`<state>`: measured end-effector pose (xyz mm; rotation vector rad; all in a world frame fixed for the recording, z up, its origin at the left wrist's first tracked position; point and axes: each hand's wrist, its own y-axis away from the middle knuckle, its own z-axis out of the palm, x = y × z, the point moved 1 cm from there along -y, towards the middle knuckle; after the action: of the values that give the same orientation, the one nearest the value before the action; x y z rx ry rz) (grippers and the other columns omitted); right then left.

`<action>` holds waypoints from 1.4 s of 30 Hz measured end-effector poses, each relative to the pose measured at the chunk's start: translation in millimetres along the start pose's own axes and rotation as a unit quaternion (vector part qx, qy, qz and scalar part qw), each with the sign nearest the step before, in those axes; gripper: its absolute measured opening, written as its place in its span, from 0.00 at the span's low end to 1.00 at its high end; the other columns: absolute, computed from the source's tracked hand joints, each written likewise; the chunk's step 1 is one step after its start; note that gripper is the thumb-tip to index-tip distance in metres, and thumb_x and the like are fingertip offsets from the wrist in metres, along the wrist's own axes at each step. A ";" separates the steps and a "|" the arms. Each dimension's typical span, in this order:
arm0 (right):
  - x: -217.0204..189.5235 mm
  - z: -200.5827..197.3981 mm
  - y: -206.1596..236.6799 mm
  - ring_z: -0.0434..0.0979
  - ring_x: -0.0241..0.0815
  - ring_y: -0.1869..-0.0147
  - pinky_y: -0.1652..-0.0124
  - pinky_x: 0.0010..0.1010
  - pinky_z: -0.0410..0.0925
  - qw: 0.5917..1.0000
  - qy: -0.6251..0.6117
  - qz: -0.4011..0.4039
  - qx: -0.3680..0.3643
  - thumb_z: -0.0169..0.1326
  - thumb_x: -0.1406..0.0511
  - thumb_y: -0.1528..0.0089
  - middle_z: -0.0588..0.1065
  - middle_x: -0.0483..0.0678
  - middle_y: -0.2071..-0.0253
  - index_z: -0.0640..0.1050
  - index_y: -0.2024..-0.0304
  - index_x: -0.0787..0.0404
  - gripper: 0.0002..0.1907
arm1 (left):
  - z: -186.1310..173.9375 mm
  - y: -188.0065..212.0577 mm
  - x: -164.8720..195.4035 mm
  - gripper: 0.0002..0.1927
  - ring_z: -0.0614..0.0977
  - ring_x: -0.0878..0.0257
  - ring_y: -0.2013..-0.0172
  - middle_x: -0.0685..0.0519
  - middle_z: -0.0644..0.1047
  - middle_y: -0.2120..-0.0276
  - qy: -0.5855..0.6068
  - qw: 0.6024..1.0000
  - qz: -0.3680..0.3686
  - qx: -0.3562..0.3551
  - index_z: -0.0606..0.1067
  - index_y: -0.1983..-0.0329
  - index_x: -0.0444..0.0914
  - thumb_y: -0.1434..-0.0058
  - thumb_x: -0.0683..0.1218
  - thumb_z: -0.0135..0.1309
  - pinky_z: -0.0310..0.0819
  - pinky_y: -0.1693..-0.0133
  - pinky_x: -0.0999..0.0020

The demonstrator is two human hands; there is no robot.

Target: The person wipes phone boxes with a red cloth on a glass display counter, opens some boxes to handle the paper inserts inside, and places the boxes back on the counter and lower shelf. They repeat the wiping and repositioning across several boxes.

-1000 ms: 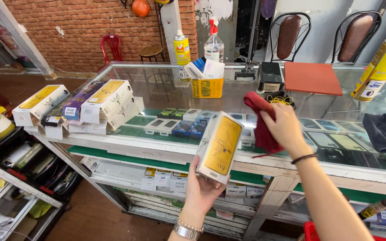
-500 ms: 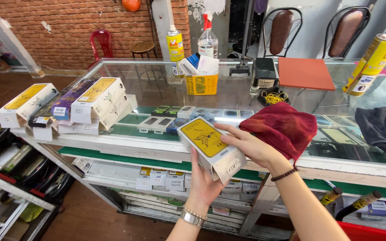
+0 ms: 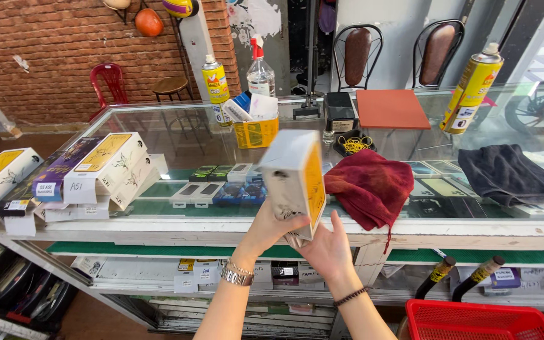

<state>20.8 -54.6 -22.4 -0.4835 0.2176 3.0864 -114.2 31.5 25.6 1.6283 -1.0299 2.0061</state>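
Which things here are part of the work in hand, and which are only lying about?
In hand:
white and yellow box, held by left hand and right hand
red cloth beside it

Lying about:
dark cloth
spray cans
stacked boxes
orange pad

Motion-blurred white-and-yellow box [image 3: 294, 182] (lower end behind 2 palms)

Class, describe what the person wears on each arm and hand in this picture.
The left hand has a silver metal link watch on its wrist. The right hand has a thin dark cord bracelet on its wrist. Both forearms are bare, with no sleeves or gloves.
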 end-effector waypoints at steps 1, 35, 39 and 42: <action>1.3 -1.2 -2.8 0.71 0.53 0.37 0.39 0.48 0.63 1.000 -0.004 0.003 0.011 0.32 0.42 0.34 0.70 0.54 0.37 0.65 0.34 0.63 0.39 | 1.4 -4.6 6.1 0.41 0.78 0.64 0.46 0.48 0.77 0.45 -0.016 1.000 0.010 -0.003 0.64 0.32 0.32 0.46 0.47 0.68 0.75 0.46 0.66; -17.8 1.4 17.8 0.76 0.39 0.44 0.48 0.30 0.71 0.949 0.173 -0.242 0.105 0.57 0.66 0.36 0.72 0.51 0.46 0.67 0.39 0.64 0.25 | 42.1 -0.1 -5.2 0.36 0.75 0.60 0.41 0.48 0.72 0.37 0.262 0.952 -0.104 0.122 0.54 0.27 0.39 0.34 0.56 0.47 0.66 0.39 0.61; -10.8 3.1 29.4 0.76 0.42 0.42 0.47 0.35 0.73 0.966 0.171 -0.176 0.080 0.53 0.64 0.36 0.73 0.51 0.43 0.66 0.37 0.63 0.25 | 49.1 -5.6 -25.1 0.35 0.74 0.54 0.39 0.41 0.71 0.36 0.383 0.912 -0.039 0.140 0.61 0.31 0.30 0.33 0.56 0.46 0.67 0.38 0.59; -17.9 17.0 37.1 0.75 0.43 0.41 0.48 0.38 0.74 0.976 0.166 -0.126 0.066 0.51 0.64 0.37 0.73 0.48 0.42 0.66 0.37 0.60 0.25 | 59.0 0.3 -35.5 0.37 0.71 0.55 0.36 0.42 0.68 0.33 0.280 0.935 -0.041 0.214 0.61 0.29 0.31 0.34 0.59 0.48 0.63 0.36 0.56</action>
<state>31.5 -88.8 4.2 -0.9375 0.3325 2.7083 -64.3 -5.5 -4.0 1.1125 -0.3248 2.5375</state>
